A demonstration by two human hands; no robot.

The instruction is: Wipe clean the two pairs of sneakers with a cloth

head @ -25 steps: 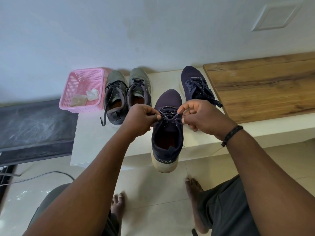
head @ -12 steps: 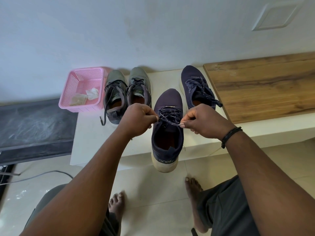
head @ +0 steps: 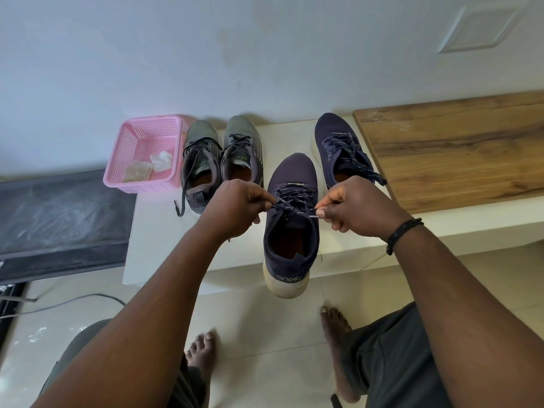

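Navy sneaker [head: 291, 219], heel overhanging white ledge [head: 156, 248] edge; its laces [head: 294, 203] pinched taut by left hand [head: 235, 207] and right hand [head: 357, 209]; mate [head: 338, 148] at one o'clock, grey pair [head: 220, 160] at ten o'clock beside pink basket [head: 144, 154].

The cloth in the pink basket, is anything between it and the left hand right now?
Nothing visible covers the cloth in the pink basket, which is open on top. The grey sneakers lie between it and the left hand, which pinches the navy sneaker's laces.
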